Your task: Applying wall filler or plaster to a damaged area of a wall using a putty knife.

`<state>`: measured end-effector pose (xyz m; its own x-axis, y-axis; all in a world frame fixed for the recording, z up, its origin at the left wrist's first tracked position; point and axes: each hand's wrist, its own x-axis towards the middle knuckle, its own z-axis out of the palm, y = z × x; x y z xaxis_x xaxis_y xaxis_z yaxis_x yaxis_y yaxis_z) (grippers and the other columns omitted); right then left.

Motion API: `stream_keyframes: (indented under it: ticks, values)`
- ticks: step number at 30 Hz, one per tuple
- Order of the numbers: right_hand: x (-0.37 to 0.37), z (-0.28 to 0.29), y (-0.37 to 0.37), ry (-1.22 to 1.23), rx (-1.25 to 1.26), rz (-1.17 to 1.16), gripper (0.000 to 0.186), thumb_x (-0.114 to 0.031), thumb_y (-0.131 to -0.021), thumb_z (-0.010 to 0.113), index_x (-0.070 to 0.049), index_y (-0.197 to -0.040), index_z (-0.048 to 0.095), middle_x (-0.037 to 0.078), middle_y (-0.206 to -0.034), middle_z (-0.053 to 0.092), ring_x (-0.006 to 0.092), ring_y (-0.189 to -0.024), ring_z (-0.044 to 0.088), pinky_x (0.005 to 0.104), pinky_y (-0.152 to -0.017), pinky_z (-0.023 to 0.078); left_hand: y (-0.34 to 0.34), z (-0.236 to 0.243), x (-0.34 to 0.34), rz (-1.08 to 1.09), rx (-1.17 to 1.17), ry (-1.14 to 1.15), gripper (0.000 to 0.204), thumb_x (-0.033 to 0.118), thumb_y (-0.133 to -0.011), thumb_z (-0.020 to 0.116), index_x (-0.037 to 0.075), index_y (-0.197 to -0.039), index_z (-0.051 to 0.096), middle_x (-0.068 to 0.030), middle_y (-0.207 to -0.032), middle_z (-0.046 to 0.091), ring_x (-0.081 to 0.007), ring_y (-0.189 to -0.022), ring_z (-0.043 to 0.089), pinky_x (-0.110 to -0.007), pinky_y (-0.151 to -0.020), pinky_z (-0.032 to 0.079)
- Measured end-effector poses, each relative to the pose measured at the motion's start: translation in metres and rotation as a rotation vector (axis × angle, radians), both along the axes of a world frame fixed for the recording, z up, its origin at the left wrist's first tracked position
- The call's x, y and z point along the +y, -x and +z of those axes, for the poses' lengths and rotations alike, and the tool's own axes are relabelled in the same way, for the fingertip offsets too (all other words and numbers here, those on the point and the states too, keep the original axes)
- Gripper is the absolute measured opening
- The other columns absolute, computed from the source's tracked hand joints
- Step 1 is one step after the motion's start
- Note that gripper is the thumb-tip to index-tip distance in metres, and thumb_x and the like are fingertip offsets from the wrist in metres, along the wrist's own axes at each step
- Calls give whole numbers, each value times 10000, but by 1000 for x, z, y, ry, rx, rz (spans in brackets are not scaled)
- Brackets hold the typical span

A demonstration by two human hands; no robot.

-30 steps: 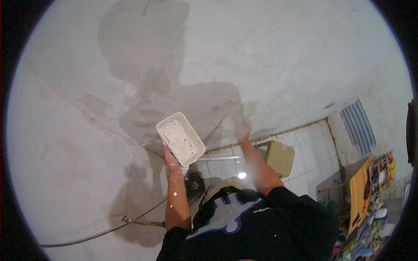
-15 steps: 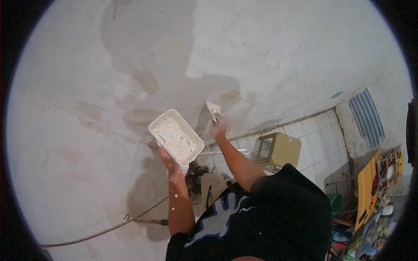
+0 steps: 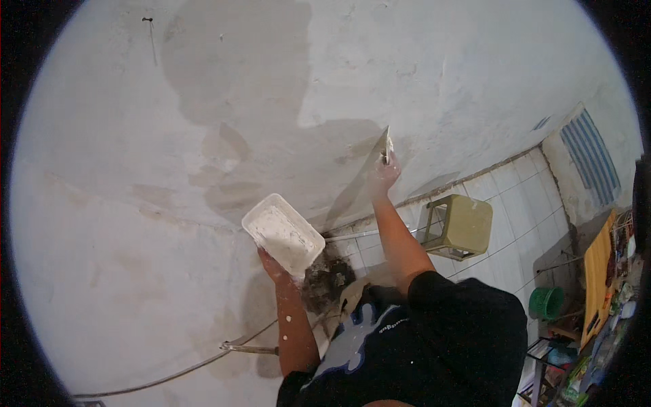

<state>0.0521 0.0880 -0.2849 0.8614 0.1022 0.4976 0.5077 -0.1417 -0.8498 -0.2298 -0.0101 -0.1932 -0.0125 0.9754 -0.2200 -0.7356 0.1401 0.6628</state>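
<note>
Running along the foot of the wall [image 3: 135, 203], a thin pipe [image 3: 169, 373] lies far to the left of the white tray and below it, with a small metal fitting partway along. Large darker grey patches of damp-looking plaster spread over the wall above the tray, against paler finished areas.

Next comes the left hand [image 3: 271, 263], raised from below with the forearm speckled in white; its fingers are clamped under the lower edge of the white tray [image 3: 283, 234], a rectangular tub tilted toward the wall and coated inside with white plaster. Just below and right of the tray, a dark heap of rubble [image 3: 327, 279] sits where wall meets the tiled floor [image 3: 505, 203].

Right of the tray and higher, the right hand [image 3: 386, 173] stretches up at arm's length, fingers closed around the handle of a plastering blade [image 3: 385, 144], whose edge is pressed to the wall at the border of a grey patch.

Further right of the tray, a yellow-green plastic stool [image 3: 464, 226] stands on the floor near the wall. Beyond it, low and far right, a green bucket [image 3: 546, 302] sits beside cluttered shelving [image 3: 603, 298], with a blue-striped mat [image 3: 590, 159] up along the wall's corner
</note>
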Motion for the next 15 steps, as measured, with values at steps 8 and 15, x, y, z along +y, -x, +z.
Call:
stream_keyframes:
  ticks: [8,15]
  values:
    - [-10,-34,70,339,-149,612,327,-20,-632,580,-16,-959,592,178,-864,601,353,-810,563,369,-738,456,-1,-4,5,-30,-98,-108,500,453,-854,392,121,-1227,372,-71,-1144,477,-270,-1006,499,-438,-834,444]
    - [-29,-51,30,159,-347,852,298,4,-639,545,-25,-932,596,169,-856,604,347,-793,561,395,-739,451,-19,2,12,-115,193,-240,515,444,-861,355,95,-1238,379,-75,-1196,464,-267,-1056,481,-409,-877,420]
